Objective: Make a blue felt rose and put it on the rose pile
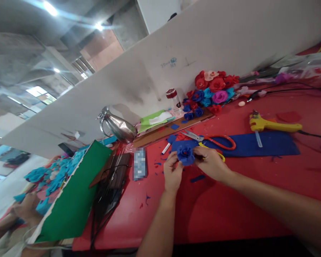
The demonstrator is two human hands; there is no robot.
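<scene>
Both hands hold a blue fabric or paper flower just above the red table, its open face turned up toward me. My left hand pinches its left edge. My right hand grips the right side, and its fingertips are partly hidden by the petals. Right behind the hands lie orange-handled scissors on a long blue sheet. A second, yellow handle shows beyond my right hand. Blue scraps lie around, with one blue strip below the flower.
A yellow glue gun rests on the right, its cord trailing off. Finished flowers are heaped by the wall near a lidded jar. A steel jug, a blurred phone-like object and a green board stand left. Another person's hand is beyond.
</scene>
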